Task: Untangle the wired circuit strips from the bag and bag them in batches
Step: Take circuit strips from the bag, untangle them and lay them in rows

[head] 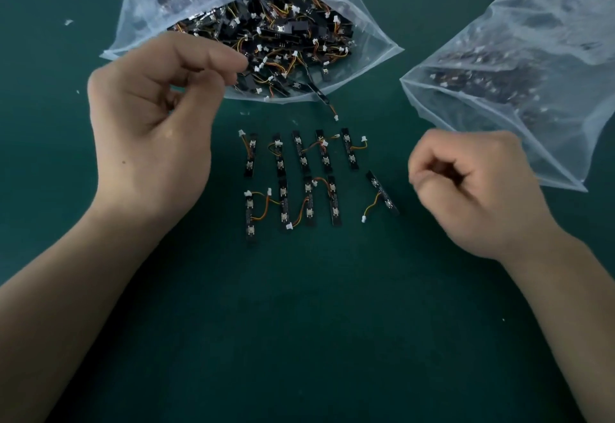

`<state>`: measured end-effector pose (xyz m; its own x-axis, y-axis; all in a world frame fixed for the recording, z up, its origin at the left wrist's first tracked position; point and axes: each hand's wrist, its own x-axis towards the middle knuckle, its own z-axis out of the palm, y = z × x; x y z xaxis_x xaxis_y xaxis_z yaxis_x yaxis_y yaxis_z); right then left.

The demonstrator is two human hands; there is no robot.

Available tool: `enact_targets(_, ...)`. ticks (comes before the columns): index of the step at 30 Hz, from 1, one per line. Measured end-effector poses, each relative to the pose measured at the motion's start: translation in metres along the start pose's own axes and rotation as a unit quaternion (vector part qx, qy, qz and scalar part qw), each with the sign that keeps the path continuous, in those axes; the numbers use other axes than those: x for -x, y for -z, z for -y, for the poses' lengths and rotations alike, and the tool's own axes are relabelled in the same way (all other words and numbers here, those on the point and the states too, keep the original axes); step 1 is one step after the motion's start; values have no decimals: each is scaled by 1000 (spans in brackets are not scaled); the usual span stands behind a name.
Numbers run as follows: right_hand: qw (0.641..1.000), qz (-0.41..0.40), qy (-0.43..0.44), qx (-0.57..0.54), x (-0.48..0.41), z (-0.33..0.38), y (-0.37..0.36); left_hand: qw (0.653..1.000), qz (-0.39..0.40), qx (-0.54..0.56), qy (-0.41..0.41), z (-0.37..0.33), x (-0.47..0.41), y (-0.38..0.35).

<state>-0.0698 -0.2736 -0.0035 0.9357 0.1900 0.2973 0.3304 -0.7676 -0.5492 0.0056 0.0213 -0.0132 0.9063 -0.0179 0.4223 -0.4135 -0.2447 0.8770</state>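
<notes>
Hovering left hand [149, 129] at mouth of open bag [139, 33], fingers curled, forefinger tip over tangled strips [283, 43] inside; cannot tell whether pinching anything there. Clenching right hand [472, 186] into a fist, nothing seen inside. Between both hands on green mat [299, 322]: sorted strips [301, 151] in two rows, five on fingertip side, four on wrist side, wires crossing. Just left of right knuckles, one tilted strip [382, 193], apart from the rows. Right of left fingertips, loose strip [319, 92] poking out of bag mouth. Beyond right hand, second bag [532, 73], filled, contact with knuckles unclear.
</notes>
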Motion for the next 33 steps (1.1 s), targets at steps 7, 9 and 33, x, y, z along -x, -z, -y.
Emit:
enact_targets(7,993,104,55,20,-2,-7,2,996,-37,67,46,3,-6,3)
enact_targets(9,993,98,67,18,-2,-7,1,993,-55,85,61,4,-7,4)
enact_targets(33,993,113,29,19,-2,3,-2,984,-40,133,110,-6,-6,2)
